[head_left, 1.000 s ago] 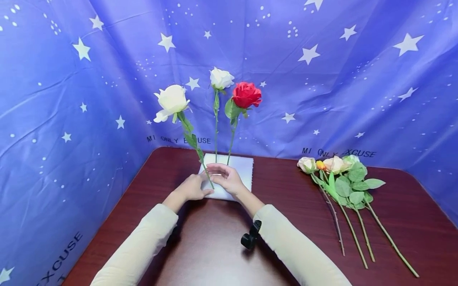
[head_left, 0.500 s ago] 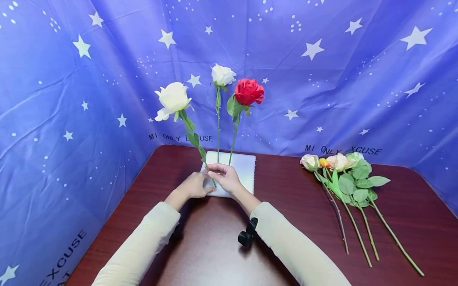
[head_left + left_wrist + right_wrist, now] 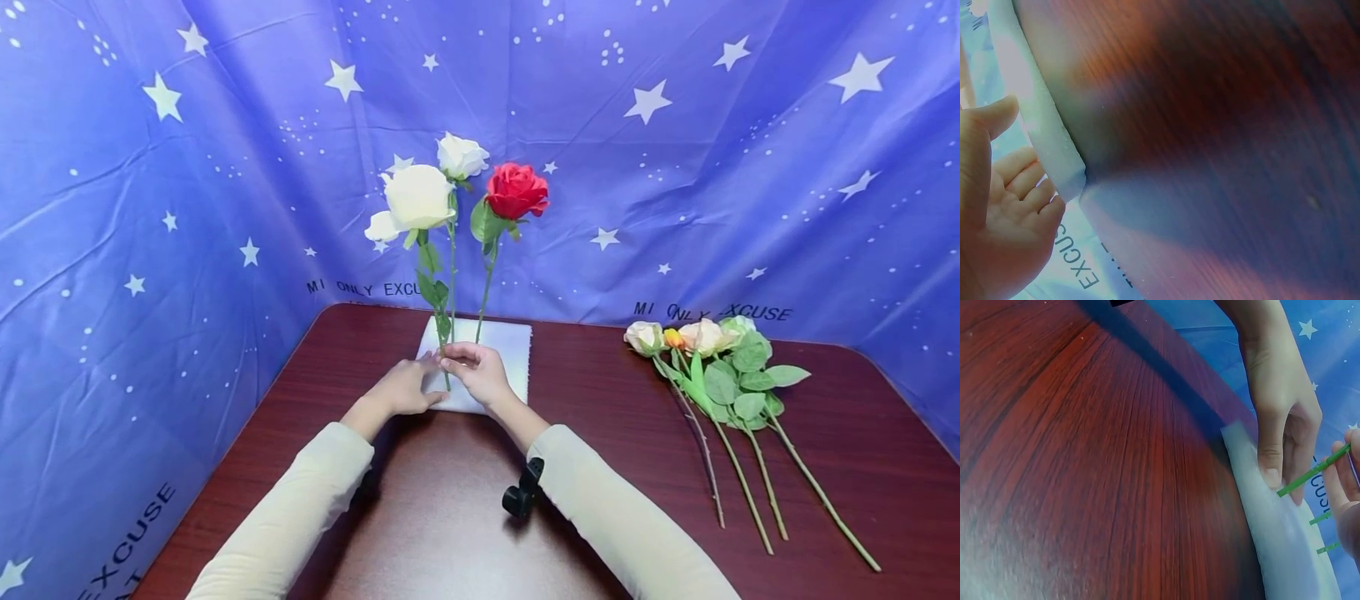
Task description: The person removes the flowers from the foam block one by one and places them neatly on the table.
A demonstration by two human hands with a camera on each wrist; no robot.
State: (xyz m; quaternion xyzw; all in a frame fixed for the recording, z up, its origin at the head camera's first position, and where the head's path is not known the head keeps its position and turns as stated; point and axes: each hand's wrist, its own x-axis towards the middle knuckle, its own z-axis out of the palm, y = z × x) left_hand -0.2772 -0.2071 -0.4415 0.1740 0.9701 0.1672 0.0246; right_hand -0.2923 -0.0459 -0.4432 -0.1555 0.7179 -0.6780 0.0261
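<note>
Head view: bright, mostly even light.
Bench (image 3: 450, 550): pale glare at bottom centre, dark shadow beside the sleeves (image 3: 281, 517).
White rose (image 3: 420, 197): front petals nearly blown out, little detail.
Curtain (image 3: 225, 133): stars crisp, lettering stretched at lower left.
Left wrist view: hazy, soft; block (image 3: 1038, 112) washed pale, bench murky, bluish low down.
Right wrist view: grain clearer; long shadow band reaching the block, whitish glare lower left.

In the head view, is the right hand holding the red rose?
No, the right hand pinches the large white rose by its stem, while the red rose stands farther back.
</note>
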